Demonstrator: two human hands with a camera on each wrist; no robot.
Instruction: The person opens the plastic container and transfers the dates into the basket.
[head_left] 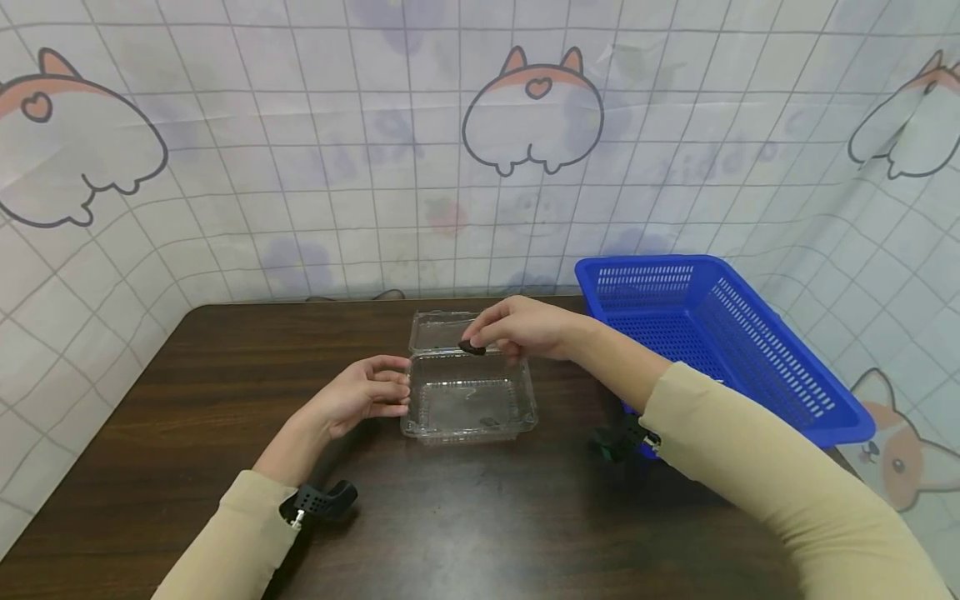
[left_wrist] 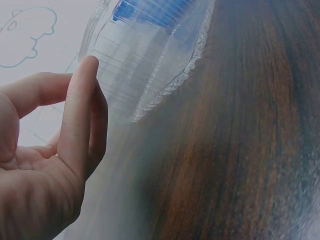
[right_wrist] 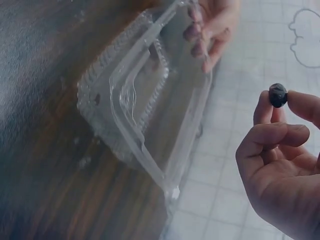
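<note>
A clear plastic clamshell box sits on the table with its lid folded back toward the wall. Over the hinge side, my right hand pinches a small dark, roundish piece between thumb and fingertip; its exact kind I cannot tell. My left hand is at the box's left side, its extended fingers right at the rim. Through the clear plastic, the right wrist view shows those fingertips. A small dark spot shows in the front right of the box.
A blue plastic basket with slotted sides stands at the right of the dark wooden table, partly behind my right forearm. Behind the table hangs a white gridded sheet with cartoon animals. Black straps sit at both wrists.
</note>
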